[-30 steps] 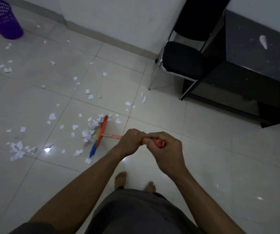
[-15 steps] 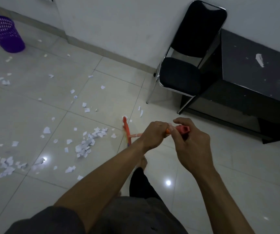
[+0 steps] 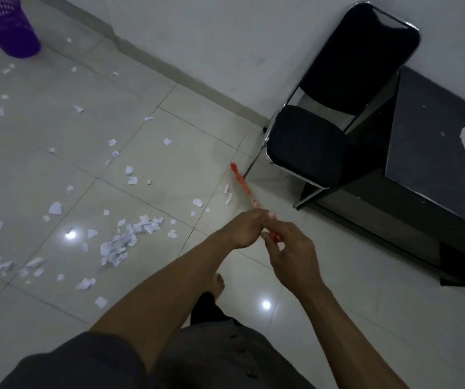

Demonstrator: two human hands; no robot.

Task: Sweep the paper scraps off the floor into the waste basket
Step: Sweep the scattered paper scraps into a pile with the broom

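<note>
Both my hands hold an orange-red broom [image 3: 243,184] by its handle. My left hand [image 3: 249,228] grips the handle ahead of my right hand [image 3: 290,248], which curls round the handle's end. The broom head points away from me toward the chair's front leg, right of the scraps. White paper scraps [image 3: 126,240] lie scattered over the pale floor tiles, with a denser heap left of my hands and another at the left edge. The purple mesh waste basket [image 3: 7,29] stands far off at the top left, near the wall.
A black chair [image 3: 318,136] with a chrome frame stands against the wall at the right. Beside it is a dark low table [image 3: 436,164] with white marks. My bare foot [image 3: 218,284] shows below my arms. The wall's skirting runs diagonally behind.
The broom has swung from the scrap heap on the left over to the right, toward the chair leg. My hands rose and moved right with it. The swept heap stays where it was left.
</note>
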